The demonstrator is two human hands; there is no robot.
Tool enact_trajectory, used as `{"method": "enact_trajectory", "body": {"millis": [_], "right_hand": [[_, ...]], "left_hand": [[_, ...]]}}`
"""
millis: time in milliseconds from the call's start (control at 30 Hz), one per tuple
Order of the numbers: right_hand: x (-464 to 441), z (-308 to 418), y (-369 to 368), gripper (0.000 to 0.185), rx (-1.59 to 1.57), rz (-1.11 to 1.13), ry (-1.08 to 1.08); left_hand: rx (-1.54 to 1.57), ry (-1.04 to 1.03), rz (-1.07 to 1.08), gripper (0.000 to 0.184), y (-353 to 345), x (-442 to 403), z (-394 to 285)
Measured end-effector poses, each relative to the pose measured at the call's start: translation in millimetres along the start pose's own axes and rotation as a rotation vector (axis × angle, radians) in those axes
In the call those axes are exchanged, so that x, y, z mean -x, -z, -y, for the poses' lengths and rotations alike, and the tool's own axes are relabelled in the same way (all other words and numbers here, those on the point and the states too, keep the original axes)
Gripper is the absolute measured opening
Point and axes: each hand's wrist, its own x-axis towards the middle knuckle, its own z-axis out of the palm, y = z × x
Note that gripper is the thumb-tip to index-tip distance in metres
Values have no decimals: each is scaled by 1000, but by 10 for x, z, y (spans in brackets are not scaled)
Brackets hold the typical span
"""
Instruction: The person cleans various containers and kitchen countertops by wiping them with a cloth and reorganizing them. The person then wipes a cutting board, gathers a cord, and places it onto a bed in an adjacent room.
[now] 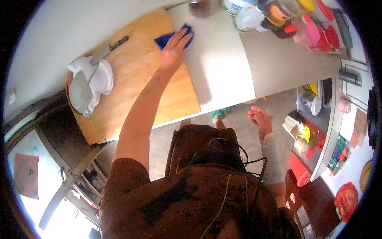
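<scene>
A dark blue cloth [162,40] lies across the right edge of a wooden cutting board [135,79] and the pale countertop. My left hand [173,51] presses down on this cloth, its fingers bent over it. To the right, away from the counter, my right hand [260,120] hangs beside my body with loosely curled fingers apart and nothing visible in it. A knife [107,50] with a dark handle rests at the board's far left. Beside it sits a white cloth [104,77] with a round greenish-grey item [80,93] on it.
Jars and bottles [248,18] crowd the back right of the countertop [223,59]. A dark-filled jar [200,8] stands behind the board. Right of my body are shelves with a clear container [309,103] and a red bin [299,169]. A wall bounds the left.
</scene>
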Motion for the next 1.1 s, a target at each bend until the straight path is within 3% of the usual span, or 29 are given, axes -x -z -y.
{"method": "enact_trajectory", "body": {"millis": [67,133,200,233,300,333,367,467,533,567,600,633,667,733,800,867,933,967,1067,1100], "right_hand": [[15,-167,246,29,-32,-5,8],[22,-366,450,29,-72,-6,25],[48,-511,695,30,-147,-20,-43],[82,-521,792,30,-160,-27,-37],[90,-518,923,30,-179,-31,-50],[83,-548,978,30,-195,-32,-45],[46,-571,1067,30,-202,-37,-75],[25,-495,1466,30,-205,-45,-15],[106,-563,1678,31,-219,-40,46],[107,-624,1812,30,-246,-80,35],[151,-687,1984,30,-272,-126,20],[221,-727,2114,30,-277,-165,29],[288,-766,2182,30,-293,-219,-32],[414,-901,2289,30,-325,-277,-96],[563,-1076,2393,29,-324,-314,-88],[659,-1172,2462,29,-359,-345,-116],[782,-1286,2444,29,-398,-374,-154],[802,-1311,2437,29,-431,-379,-188],[813,-1301,2524,29,-481,-374,-191],[819,-1307,2568,31,-503,-344,-186]], "left_hand": [[-191,-83,102,48,-493,-262,-136],[-339,160,193,46,-1034,-39,-352],[-162,309,53,45,-1079,299,-884],[-409,166,183,46,-1178,646,-1135],[-226,-69,384,45,-1452,1486,-1654],[-512,-297,782,46,-1399,1589,-2119],[400,85,953,41,-1268,1832,-2251],[477,109,883,34,-1312,1548,-2427],[267,223,607,28,-1327,920,-2376],[256,104,281,26,-1226,562,-2314],[27,150,198,27,-1305,337,-2080],[133,103,-53,28,-1340,-41,-1928],[197,215,-67,33,-1376,-282,-1757],[-61,242,-118,39,-1612,-494,-1553],[-368,195,11,47,-2311,-171,-1275],[-519,-8,108,53,-2580,109,-1846],[-461,-133,512,60,-2276,231,-2688],[-175,-154,476,59,-2203,267,-2820],[-164,-258,563,55,-2144,77,-2627],[-183,-161,471,54,-2129,18,-2541]]}}
